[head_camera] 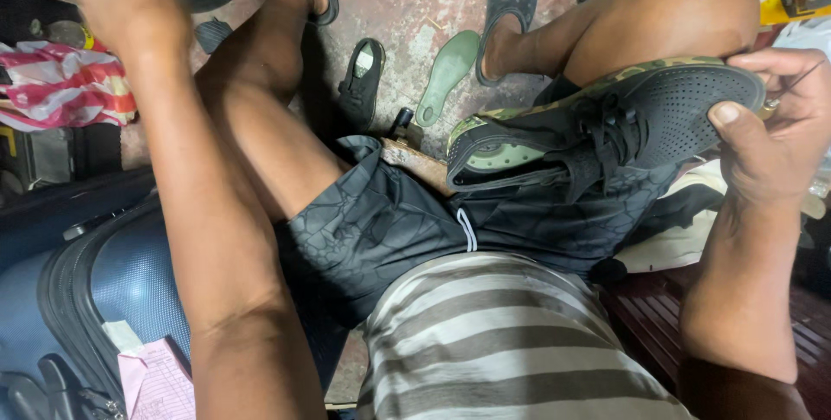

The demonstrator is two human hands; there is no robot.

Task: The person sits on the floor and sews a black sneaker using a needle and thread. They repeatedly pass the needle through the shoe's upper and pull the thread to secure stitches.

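Head view: right hand (775, 121) fingers clamp the black shoe's (606, 126) toe on the lap — left hand (130, 0), raised far from the shoe, fingers' state unclear.

Shoe (606, 121): black perforated upper, black laces, green camo sole edge, pale green insole. Loose insole (446, 74) on floor: pale green. Shorts (389, 221): dk grey, crackle print. Shirt (502, 342): grey/cream stripes. Suitcase (104, 290): blue. Bag (61, 82): red/white stripes. Paper (156, 381): pink.
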